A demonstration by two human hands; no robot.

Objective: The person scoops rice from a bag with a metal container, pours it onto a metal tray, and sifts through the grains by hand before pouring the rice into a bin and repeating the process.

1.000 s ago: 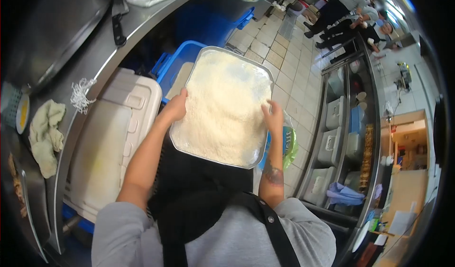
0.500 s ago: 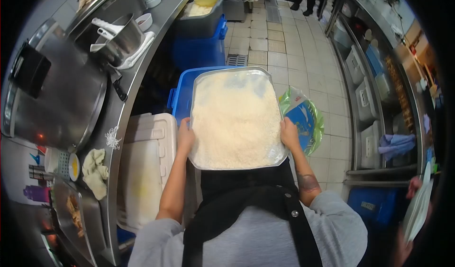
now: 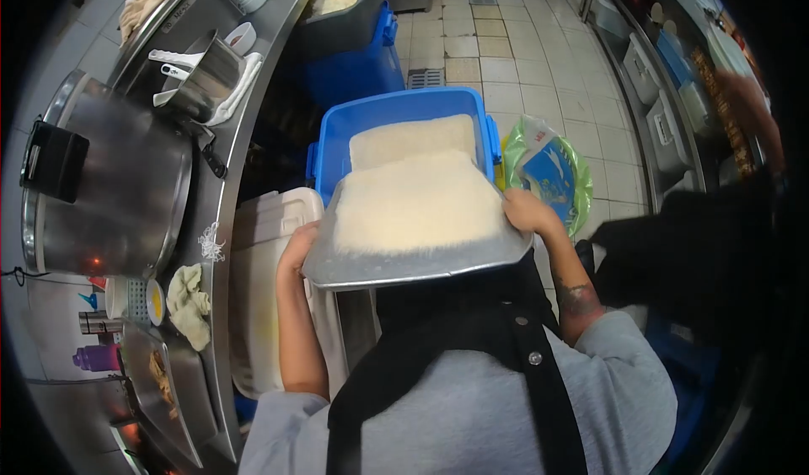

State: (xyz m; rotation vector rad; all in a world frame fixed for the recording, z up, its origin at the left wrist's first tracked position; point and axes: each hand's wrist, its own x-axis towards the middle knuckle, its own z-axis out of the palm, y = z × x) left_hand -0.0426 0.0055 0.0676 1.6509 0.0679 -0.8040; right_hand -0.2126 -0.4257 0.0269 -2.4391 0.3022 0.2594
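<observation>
A metal tray (image 3: 404,268) is held between my two hands, tilted with its far side lower. My left hand (image 3: 297,247) is closed on its left edge, and my right hand (image 3: 528,211) grips the right edge. Pale granular powder (image 3: 417,205) lies on the tray and has slid towards the far side, leaving bare metal near me. Beyond and under the tray's far side is a blue bin (image 3: 403,104) with more of the same pale powder inside. The tray hides where the two heaps meet.
To the left, a steel counter (image 3: 244,138) carries a large pot (image 3: 126,188), a knife (image 3: 212,156) and a cloth (image 3: 189,306). Below it lies a white lidded container (image 3: 257,294). A green-rimmed bag (image 3: 552,176) stands right of the bin. A person in dark clothes (image 3: 674,252) is close at right.
The tray has gone from nearly level to tilted away from me, and the powder on it has shifted forward. More of the blue bin shows. A person has come in at right.
</observation>
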